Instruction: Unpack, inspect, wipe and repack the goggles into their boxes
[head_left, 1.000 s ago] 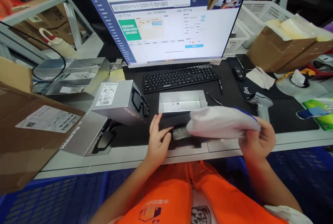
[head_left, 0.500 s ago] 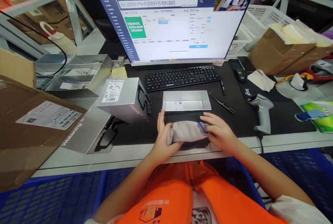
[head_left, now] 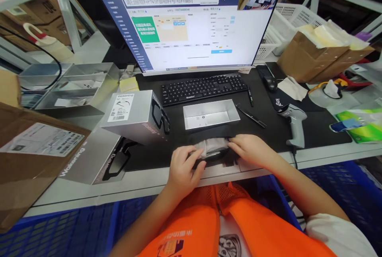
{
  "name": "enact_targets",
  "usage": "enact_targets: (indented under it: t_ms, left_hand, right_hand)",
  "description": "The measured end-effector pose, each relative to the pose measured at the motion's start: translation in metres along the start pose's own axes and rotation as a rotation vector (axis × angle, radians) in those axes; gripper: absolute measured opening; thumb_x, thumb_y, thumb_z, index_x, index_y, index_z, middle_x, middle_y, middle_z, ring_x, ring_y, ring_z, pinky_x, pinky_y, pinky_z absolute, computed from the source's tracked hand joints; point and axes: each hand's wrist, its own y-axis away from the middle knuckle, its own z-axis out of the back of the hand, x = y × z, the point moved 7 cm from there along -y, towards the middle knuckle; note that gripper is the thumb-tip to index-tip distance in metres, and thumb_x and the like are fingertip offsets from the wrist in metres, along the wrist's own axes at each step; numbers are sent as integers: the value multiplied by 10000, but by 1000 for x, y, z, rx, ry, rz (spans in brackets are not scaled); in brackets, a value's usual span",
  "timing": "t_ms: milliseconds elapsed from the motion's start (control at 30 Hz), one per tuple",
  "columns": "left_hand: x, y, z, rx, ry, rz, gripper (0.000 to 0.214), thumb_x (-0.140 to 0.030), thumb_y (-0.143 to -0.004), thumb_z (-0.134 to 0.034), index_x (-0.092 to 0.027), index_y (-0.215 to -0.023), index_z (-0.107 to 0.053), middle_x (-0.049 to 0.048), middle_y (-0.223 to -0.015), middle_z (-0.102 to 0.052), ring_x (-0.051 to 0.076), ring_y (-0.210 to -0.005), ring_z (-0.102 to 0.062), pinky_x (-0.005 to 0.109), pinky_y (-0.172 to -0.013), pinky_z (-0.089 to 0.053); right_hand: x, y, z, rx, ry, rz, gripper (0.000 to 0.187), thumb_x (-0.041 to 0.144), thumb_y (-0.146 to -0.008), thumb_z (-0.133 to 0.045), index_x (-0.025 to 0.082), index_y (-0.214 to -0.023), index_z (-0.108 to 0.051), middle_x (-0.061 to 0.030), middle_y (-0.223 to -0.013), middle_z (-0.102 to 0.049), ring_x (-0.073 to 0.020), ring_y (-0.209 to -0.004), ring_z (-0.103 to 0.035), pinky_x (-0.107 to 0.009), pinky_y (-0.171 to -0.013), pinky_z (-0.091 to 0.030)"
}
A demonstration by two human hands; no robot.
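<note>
- The monitor (head_left: 191, 18) stands at the back of the black desk mat (head_left: 313, 129), its screen lit with a form and a green panel.
- A brown carton (head_left: 26, 157) with a white label lies far left of the mat, tilted toward the desk edge.
- Another open brown carton (head_left: 307, 56) sits beyond the mat's right rear corner, white baskets behind it.
- Two silver boxes printed with black glasses rest at the mat's left edge: the upper silver box (head_left: 131, 115) leans on the lower silver box (head_left: 92, 157).
- The keyboard (head_left: 204, 88) lies across the back of the mat, just before the monitor.
- An open silver tray (head_left: 210, 113) sits mid-mat, just in front of the keyboard.
- The barcode scanner (head_left: 294, 123) lies on the mat's right part, apart from both hands.
- The left hand (head_left: 183, 167) is at the mat's front edge, fingers curled down onto the grey cloth pouch (head_left: 213, 145), pressing its left end.
- The right hand (head_left: 250, 149) lies on the pouch's right end, fingers bent over it; whether they pinch it or only press, I cannot tell.
- The pouch is bunched between the two hands at the mat's front, near side of the tray, something dark beneath it.
- Two pens (head_left: 250, 115) lie right of the tray.
</note>
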Motion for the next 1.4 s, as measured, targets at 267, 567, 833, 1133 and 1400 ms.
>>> enact_targets:
  t_ms: [267, 567, 833, 1133, 1400]
  left_hand:
    - [0, -14, 2, 286, -98, 29, 198, -237, -1014, -504, -140, -1124, -636, 101, -1123, -679, 233, -1016, -615, 353, -881, -483]
    - [-5, -22, -5, 440, -347, -101, 408, -348, -1030, -481, -189, -678, -612, 48, -709, -581, 220, -681, -523, 385, -648, -372]
    - [-8, -23, -3, 101, -267, -117, 314, -323, -964, -611, -166, -692, -613, 77, -791, -548, 219, -763, -486, 362, -673, -415]
    - [0, -34, -17, 249, -19, -88, 460, -243, -969, -548, -188, -1422, -490, 188, -1561, -385, 349, -1500, -311, 579, -1181, -332]
    - [7, -41, -22, 373, -182, 49, 521, -518, -925, -612, -145, -1284, -673, 234, -1577, -384, 451, -1475, -332, 642, -1124, -370]
  right_hand:
    - [-31, 28, -15, -172, -233, -63, 479, 199, -879, -603, 153, -1356, -596, -118, -1228, -655, -261, -1141, -613, -406, -1013, -507]
    - [-28, 16, -15, -228, -116, -54, 115, 142, -894, -564, 164, -825, -654, -120, -1133, -637, -274, -1088, -585, -406, -949, -469]
    - [-1, 31, 54, -235, -502, -38, 342, 322, -1005, -525, 185, -694, -555, 29, -676, -561, -116, -653, -522, -254, -641, -379]
    - [83, -12, 26, -194, -41, 305, 318, 382, -1021, -504, 130, -1127, -666, -120, -1034, -634, -250, -939, -563, -406, -835, -475]
    - [17, 32, 33, -454, -291, 264, 262, 219, -987, -529, 201, -1208, -668, -118, -1239, -661, -243, -1181, -592, -444, -1021, -479]
